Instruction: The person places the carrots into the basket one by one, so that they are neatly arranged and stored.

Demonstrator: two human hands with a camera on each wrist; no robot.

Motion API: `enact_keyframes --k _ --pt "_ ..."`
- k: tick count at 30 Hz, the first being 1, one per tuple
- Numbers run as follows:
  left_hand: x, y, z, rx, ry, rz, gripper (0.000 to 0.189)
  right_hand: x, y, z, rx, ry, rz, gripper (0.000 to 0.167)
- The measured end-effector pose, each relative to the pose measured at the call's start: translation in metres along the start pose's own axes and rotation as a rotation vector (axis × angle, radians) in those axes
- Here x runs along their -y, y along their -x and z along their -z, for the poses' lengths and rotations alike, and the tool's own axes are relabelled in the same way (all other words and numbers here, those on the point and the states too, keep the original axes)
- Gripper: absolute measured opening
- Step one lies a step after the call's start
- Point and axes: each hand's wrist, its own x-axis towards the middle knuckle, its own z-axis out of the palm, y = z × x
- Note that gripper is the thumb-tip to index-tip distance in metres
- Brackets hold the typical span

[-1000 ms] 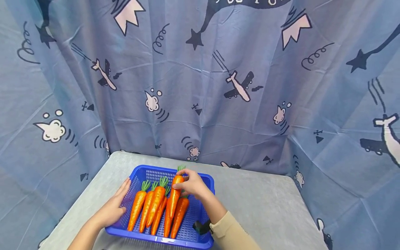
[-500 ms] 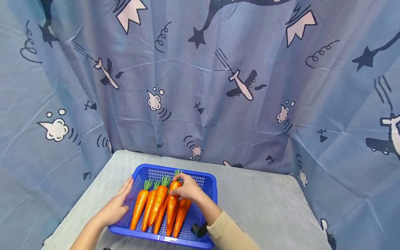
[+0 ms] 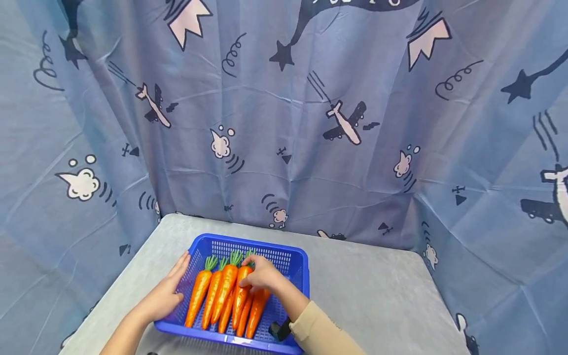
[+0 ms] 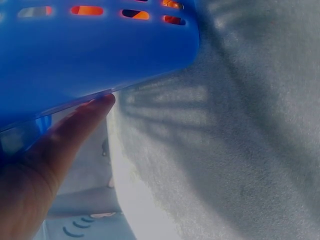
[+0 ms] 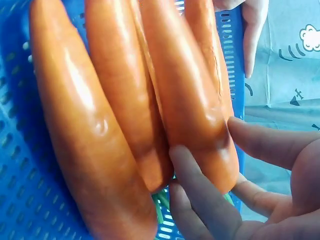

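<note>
A blue plastic basket [image 3: 275, 246] stands on the table with several orange carrots [image 3: 198, 296] lying in it, green tops toward the back. My right hand [image 3: 263, 276] pinches one carrot [image 3: 241, 296] near its leafy end, which lies among the others. In the right wrist view, thumb and fingers sit on both sides of that carrot [image 5: 192, 100], with neighbouring carrots [image 5: 90, 140] beside it. My left hand [image 3: 165, 295] rests at the basket's left rim, fingers extended. One straight finger [image 4: 80, 122] touches the basket's edge in the left wrist view.
A pale grey table [image 3: 368, 296] extends to the right of the basket. A blue printed curtain [image 3: 248, 123] encloses the back and both sides. A black device [image 3: 279, 330] sits on my right wrist, over the basket's front right corner.
My right hand has moved the carrot left and toward the front, lowering it among the others. My left hand stays at the rim. The head view has shifted slightly.
</note>
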Motion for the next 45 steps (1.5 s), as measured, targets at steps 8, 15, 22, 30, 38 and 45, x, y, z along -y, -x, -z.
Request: enact_keyframes --k 8,15,22,30,38,45 --pt "-0.002 -0.005 0.001 -0.007 -0.017 -0.018 0.092 0.005 0.006 0.010 0.022 0.016 0.000 0.054" --pt "-0.004 -0.004 0.001 0.005 -0.014 0.001 0.092 0.005 0.012 0.016 0.012 0.054 0.014 0.055" --pt "-0.004 -0.002 0.000 -0.008 -0.009 -0.001 0.093 0.000 0.021 0.030 -0.020 0.117 0.068 0.053" --pt "-0.001 0.001 -0.001 -0.020 0.018 -0.016 0.092 -0.012 0.040 0.053 -0.056 0.077 0.188 0.046" --pt "0.006 -0.003 0.003 0.058 0.162 0.030 0.092 -0.035 0.064 0.089 -0.202 0.026 0.181 0.046" --pt "0.007 -0.003 0.014 -0.005 0.164 -0.045 0.086 -0.056 0.093 0.126 -0.375 -0.001 0.131 0.048"
